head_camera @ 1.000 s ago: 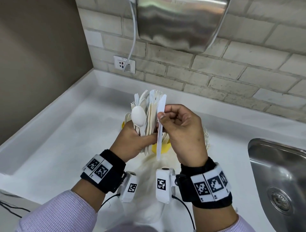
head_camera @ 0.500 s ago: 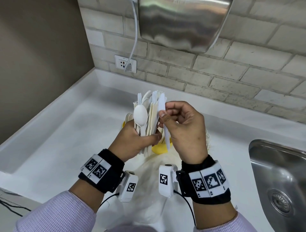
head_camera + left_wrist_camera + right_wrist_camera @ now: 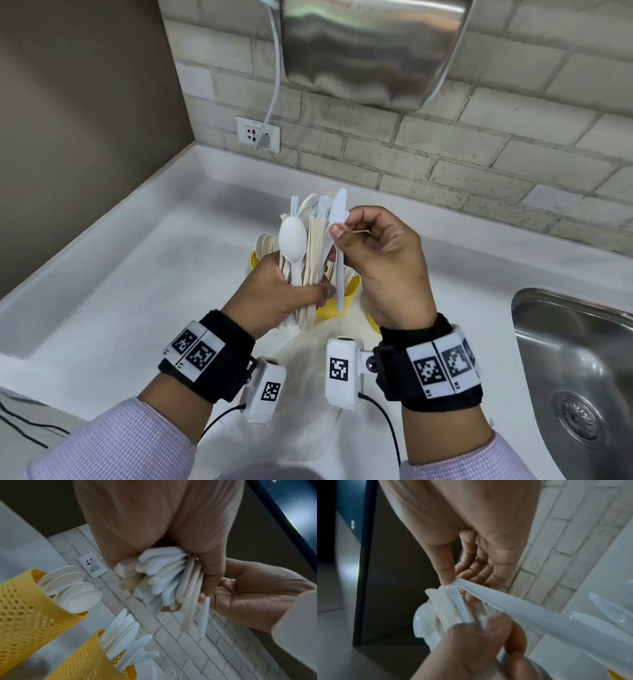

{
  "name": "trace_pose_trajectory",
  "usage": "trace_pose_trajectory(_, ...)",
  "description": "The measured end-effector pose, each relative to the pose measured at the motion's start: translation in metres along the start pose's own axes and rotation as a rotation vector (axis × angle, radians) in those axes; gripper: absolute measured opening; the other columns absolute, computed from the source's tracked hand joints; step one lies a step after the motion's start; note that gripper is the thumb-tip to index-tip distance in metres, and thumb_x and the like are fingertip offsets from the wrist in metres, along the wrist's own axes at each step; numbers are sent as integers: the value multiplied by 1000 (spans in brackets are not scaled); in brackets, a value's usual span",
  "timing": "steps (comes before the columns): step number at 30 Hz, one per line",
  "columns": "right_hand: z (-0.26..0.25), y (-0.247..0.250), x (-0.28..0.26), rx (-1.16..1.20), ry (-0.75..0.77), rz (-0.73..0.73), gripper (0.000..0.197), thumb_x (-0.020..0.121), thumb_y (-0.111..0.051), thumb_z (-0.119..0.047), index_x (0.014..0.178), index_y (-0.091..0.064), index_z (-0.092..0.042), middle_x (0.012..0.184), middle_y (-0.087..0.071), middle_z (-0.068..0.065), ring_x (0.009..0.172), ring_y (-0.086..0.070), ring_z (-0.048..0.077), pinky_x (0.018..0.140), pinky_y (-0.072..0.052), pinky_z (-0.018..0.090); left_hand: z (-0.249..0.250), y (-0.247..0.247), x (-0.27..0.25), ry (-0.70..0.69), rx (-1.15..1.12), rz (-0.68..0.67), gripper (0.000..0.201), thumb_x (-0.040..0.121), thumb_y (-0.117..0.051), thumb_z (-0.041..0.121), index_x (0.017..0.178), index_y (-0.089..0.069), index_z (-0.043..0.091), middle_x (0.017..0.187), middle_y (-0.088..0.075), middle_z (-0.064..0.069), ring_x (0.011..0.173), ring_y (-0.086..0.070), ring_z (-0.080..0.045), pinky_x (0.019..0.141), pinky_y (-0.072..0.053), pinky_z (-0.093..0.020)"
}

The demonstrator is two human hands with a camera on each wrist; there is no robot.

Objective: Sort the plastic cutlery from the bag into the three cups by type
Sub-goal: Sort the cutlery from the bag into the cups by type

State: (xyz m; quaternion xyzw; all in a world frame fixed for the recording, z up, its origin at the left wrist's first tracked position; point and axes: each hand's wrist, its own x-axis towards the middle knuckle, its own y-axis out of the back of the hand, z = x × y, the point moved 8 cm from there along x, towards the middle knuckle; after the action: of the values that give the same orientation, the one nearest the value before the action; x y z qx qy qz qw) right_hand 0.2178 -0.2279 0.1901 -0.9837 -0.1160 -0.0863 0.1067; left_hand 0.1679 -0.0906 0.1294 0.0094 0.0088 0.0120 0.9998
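My left hand (image 3: 274,294) grips an upright bundle of white and cream plastic cutlery (image 3: 308,246), a spoon bowl facing me; its handle ends (image 3: 161,582) stick out below the fist. My right hand (image 3: 380,260) pinches one white plastic knife (image 3: 339,240) by its blade between thumb and forefinger, right beside the bundle, handle hanging down. That knife (image 3: 513,608) runs across the right wrist view. Below stand yellow perforated cups: one with spoons (image 3: 22,608), one with knives (image 3: 89,660); forks (image 3: 171,672) show at the edge.
A crumpled white plastic bag (image 3: 308,377) lies on the white counter (image 3: 120,291) under my wrists. A steel sink (image 3: 575,377) is at the right. A brick wall with a socket (image 3: 257,134) and a steel dispenser (image 3: 370,51) stands behind.
My right hand has drawn the knife slightly right, away from the bundle, and its handle now hangs lower over the cups. The left hand holds the bundle nearly still.
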Motion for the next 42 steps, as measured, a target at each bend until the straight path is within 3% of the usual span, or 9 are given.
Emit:
trace_pose_trajectory(6, -3, 11, 1, 265, -73, 97, 13, 91, -69, -5, 102, -61, -3, 87, -60, 10, 83, -55, 27, 80, -50, 42, 0, -3, -5, 29, -76, -1, 19, 81, -84, 5, 90, -79, 21, 82, -77, -6, 79, -73, -23, 84, -58, -40)
trace_pose_trajectory(15, 6, 9, -2, 333, -134, 124, 21, 98, -58, 0, 116, -67, 5, 93, -76, 3, 82, -70, 14, 79, -59, 30, 9, -5, -8, -14, -45, 79, 12, 83, -82, 4, 91, -74, 8, 74, -75, -8, 70, -72, -22, 74, -56, -33)
trace_pose_trajectory(21, 9, 6, -12, 167, -101, 85, 16, 95, -67, -9, 108, -75, -4, 107, -76, 18, 104, -69, 34, 104, -50, 59, 16, -6, -6, -74, -72, 79, 19, 84, -78, -3, 85, -74, 15, 72, -73, -4, 66, -68, -20, 69, -54, -30)
trace_pose_trajectory(25, 14, 2, -16, 34, -89, 54, 21, 88, -73, -37, 97, -77, -19, 99, -70, 29, 88, -62, 33, 90, -49, 71, 13, 0, -4, -95, -62, 100, 10, 83, -81, 1, 87, -73, 6, 75, -71, -17, 69, -68, -28, 73, -56, -41)
trace_pose_trajectory(28, 17, 2, -16, -27, -74, 59, 37, 81, -77, -55, 92, -76, -20, 92, -60, 37, 81, -56, 31, 81, -51, 69, 12, -1, -4, -92, -57, 99, 10, 83, -81, 3, 87, -72, 5, 76, -70, -20, 70, -67, -29, 74, -57, -43)
trace_pose_trajectory(31, 15, 8, -14, 99, -69, 119, 18, 85, -79, -28, 94, -76, -12, 87, -67, 25, 85, -59, 30, 93, -49, 66, 14, -4, -4, -88, -89, 83, 13, 83, -82, 4, 85, -75, 15, 74, -72, -10, 69, -69, -25, 72, -55, -36)
trace_pose_trajectory(33, 18, 11, -12, 246, -117, 124, 24, 82, -79, -14, 101, -72, -3, 90, -67, 17, 90, -58, 31, 96, -49, 60, 14, -4, -4, -86, -111, 79, 13, 83, -82, 5, 84, -75, 17, 74, -72, -9, 69, -69, -25, 71, -55, -36)
trace_pose_trajectory(39, 19, 4, -4, 490, -244, 64, 34, 80, -68, -6, 113, -69, 0, 92, -64, 9, 83, -58, 21, 83, -56, 33, 13, -1, -2, -100, -146, 101, 13, 81, -84, 6, 88, -72, 5, 75, -69, -17, 70, -67, -28, 72, -57, -40)
trace_pose_trajectory(42, 22, 0, -5, 498, -288, 38, 24, 87, -63, -6, 110, -71, -5, 89, -64, 8, 81, -59, 19, 77, -57, 31, 15, 0, -2, -108, -133, 119, 13, 82, -81, 0, 89, -70, 2, 71, -70, -12, 66, -67, -25, 68, -55, -33)
